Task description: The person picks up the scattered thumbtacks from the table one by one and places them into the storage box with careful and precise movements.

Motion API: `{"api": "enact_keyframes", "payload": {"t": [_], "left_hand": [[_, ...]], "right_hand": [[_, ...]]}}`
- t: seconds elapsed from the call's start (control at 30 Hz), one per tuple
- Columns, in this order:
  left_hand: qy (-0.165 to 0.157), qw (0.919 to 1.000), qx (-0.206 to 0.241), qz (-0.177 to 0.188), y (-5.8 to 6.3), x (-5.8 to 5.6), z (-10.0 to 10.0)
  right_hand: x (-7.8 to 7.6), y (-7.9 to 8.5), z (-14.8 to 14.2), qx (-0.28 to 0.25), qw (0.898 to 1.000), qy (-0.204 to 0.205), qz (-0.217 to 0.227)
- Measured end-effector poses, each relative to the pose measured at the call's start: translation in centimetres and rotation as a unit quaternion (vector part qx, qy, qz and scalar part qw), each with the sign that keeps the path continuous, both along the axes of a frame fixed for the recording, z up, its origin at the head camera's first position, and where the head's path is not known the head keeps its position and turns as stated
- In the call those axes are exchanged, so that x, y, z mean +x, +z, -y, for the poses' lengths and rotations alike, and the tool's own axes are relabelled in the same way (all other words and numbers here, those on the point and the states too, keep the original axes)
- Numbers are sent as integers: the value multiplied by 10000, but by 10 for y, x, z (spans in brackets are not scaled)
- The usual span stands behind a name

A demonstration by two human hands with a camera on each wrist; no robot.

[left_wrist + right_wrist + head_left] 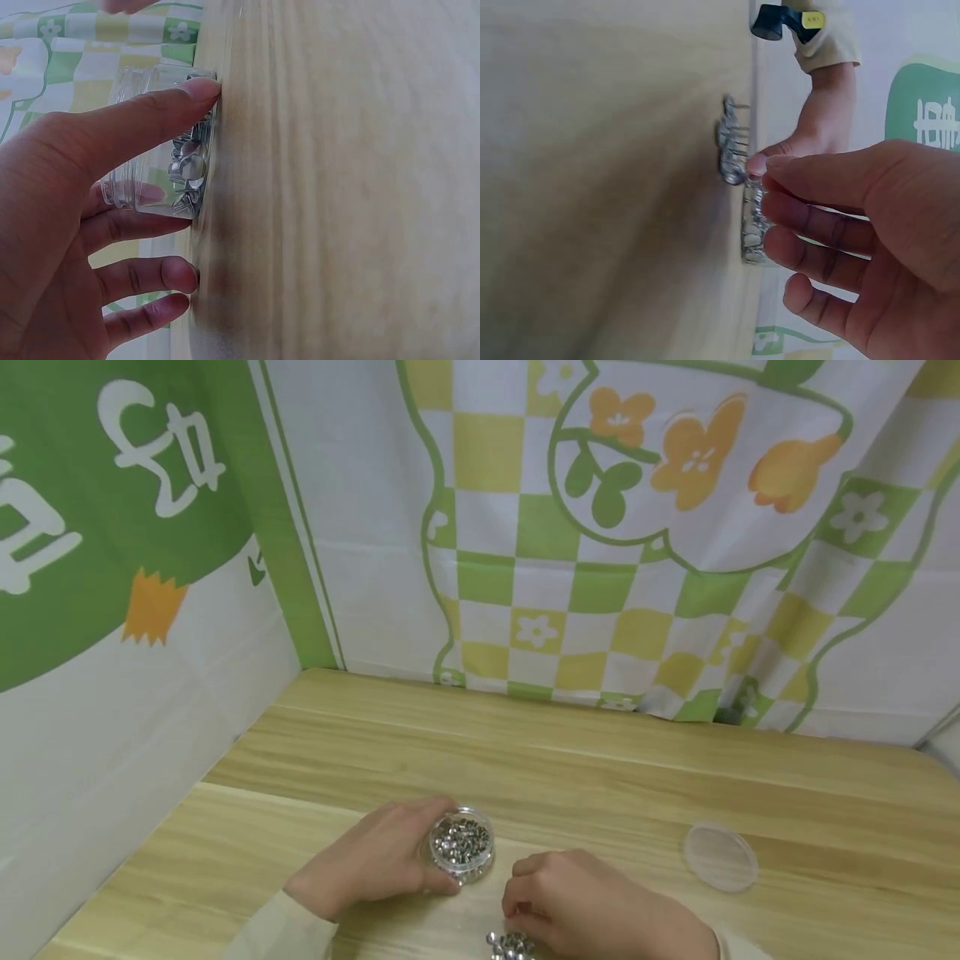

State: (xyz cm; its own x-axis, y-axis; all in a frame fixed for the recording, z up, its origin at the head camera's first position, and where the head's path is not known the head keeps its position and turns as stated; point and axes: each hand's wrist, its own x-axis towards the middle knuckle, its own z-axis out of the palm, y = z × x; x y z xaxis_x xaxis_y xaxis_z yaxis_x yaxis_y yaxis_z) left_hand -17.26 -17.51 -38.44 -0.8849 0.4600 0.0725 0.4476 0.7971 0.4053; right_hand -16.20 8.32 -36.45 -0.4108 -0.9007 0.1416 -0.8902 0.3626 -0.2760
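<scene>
A small clear round jar (462,841) stands on the wooden table, with many silver thumbtacks (461,843) inside. My left hand (382,852) holds it from the left; in the left wrist view the thumb (150,124) lies across the jar wall, with other fingers on the opposite side. To the right, my right hand (585,897) hovers beside a small pile of thumbtacks (512,947) at the lower edge of the head view. In the right wrist view, the loose thumbtacks (731,142) show their thin points, and the loosely bent fingers have a gap between thumb and forefinger, with nothing visible there.
A clear round lid (721,857) lies flat on the table (600,777), right of the right hand. Patterned cloth (540,568) hangs along the table's back edge, and another printed sheet (112,710) borders its left side.
</scene>
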Motion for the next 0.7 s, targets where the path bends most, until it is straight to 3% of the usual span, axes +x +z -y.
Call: {"api": "enact_keyframes", "payload": {"t": [0.37,0.7], "left_hand": [[-22,9999,-43,-138,-1,-1,1],[-49,9998,-79,-162,-2,-2,1]], "right_hand": [[5,-11,-1,-42,9997,180,-152],[4,-3,5,-49,9995,148,-282]]}}
